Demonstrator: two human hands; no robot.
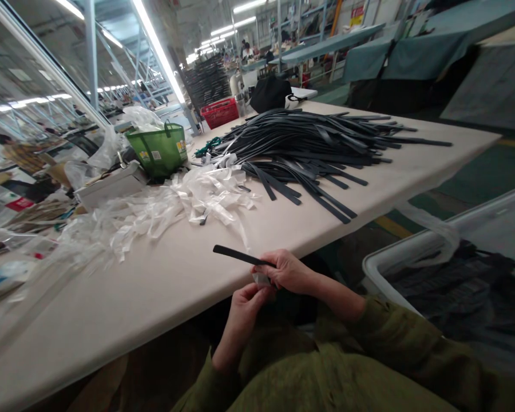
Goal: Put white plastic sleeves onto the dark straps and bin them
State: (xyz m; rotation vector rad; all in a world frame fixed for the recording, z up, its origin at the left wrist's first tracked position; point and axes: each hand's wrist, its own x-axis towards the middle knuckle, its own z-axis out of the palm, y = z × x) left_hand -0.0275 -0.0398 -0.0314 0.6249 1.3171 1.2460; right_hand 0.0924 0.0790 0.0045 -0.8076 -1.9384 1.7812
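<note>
A flat black strap (236, 253) with a rounded end is gripped by my right hand (289, 272), its free end pointing left over the table edge. Just below, my left hand (246, 303) pinches a piece of whitish translucent film (261, 279) that meets the strap at my right fingers. How the film is joined to the strap is hidden by my fingers. Farther back on the table lies a large heap of similar black straps (309, 137). Crumpled strips of whitish film (210, 189) are piled to the left of that heap.
The pale table (154, 292) runs across in front of me. A green bag (158, 151), a red basket (220, 113) and a black bag (269, 93) stand toward the back. At right, below table height, a white plastic bin (381, 286) holds dark material. A cardboard box (111, 186) sits left.
</note>
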